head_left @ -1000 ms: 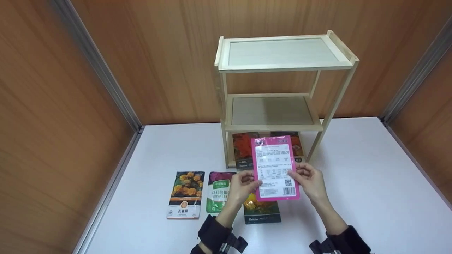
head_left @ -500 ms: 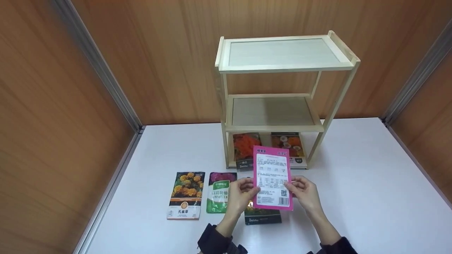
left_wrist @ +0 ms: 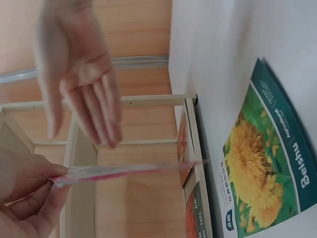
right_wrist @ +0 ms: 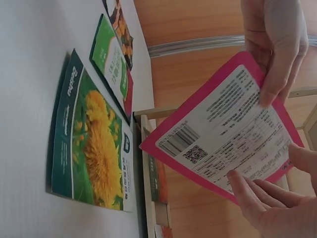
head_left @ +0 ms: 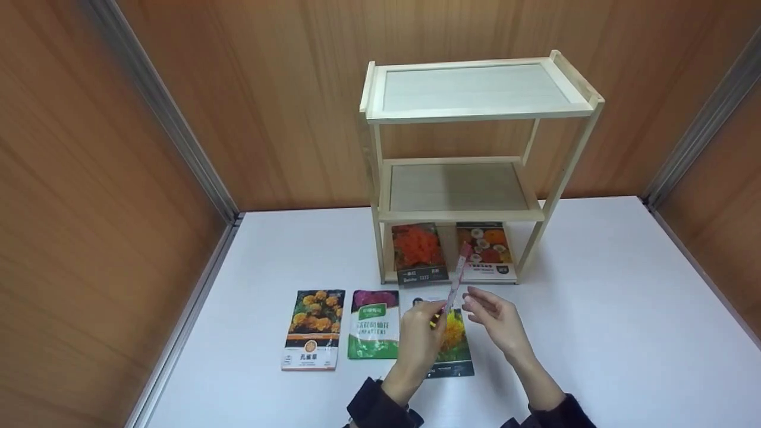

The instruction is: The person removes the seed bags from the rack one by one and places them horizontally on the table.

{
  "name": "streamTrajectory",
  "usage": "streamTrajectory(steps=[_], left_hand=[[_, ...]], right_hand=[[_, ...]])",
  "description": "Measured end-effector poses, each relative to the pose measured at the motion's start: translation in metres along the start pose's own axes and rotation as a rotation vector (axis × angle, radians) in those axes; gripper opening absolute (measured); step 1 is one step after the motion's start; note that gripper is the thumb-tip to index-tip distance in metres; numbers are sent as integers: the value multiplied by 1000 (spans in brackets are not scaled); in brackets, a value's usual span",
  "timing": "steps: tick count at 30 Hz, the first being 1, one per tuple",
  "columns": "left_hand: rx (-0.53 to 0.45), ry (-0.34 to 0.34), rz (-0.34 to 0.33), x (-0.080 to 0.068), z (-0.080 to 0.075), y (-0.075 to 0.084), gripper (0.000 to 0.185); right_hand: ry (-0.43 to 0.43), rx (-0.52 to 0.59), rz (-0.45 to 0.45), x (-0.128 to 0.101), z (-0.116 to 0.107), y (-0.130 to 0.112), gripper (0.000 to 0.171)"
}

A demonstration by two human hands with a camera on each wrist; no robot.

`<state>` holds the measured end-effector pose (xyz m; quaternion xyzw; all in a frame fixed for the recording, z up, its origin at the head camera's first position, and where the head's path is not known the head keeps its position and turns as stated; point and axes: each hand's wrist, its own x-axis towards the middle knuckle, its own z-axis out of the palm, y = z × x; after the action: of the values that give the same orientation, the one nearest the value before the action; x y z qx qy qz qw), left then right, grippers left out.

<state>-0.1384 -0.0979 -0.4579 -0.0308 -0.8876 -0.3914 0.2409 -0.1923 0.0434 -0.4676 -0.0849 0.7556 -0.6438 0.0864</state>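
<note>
We note that the pink packet (head_left: 455,279), which faced the head camera with its white printed label half a second ago, now stands edge-on to that view, a thin tilted sliver above the table (head_left: 624,309). The left hand (head_left: 423,333) pinches its lower edge between thumb and fingertips. The right hand (head_left: 494,318), which held the opposite edge before, has come off; its fingers are straight and relaxed just beside the packet, and we cannot tell whether any tip touches it. In the right wrist view the label side (right_wrist: 228,134) remains legible. We judge the packet is being turned over in hand, above the sunflower packet (head_left: 453,345), in front of the wooden rack (head_left: 380,178).
</note>
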Motion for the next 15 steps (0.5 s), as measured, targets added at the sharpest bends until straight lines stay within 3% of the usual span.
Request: streamTrajectory(steps=[7,11,15], left_hand=[[316,42,215,-12,14,-1,22],[444,86,345,-16,21,-4,23],[532,108,413,-18,26,-7,19]], right_hand=[[18,96,59,-3,5,-2,48],[48,136,94,-3,8,0,48],[88,159,120,-3,10,4,45]])
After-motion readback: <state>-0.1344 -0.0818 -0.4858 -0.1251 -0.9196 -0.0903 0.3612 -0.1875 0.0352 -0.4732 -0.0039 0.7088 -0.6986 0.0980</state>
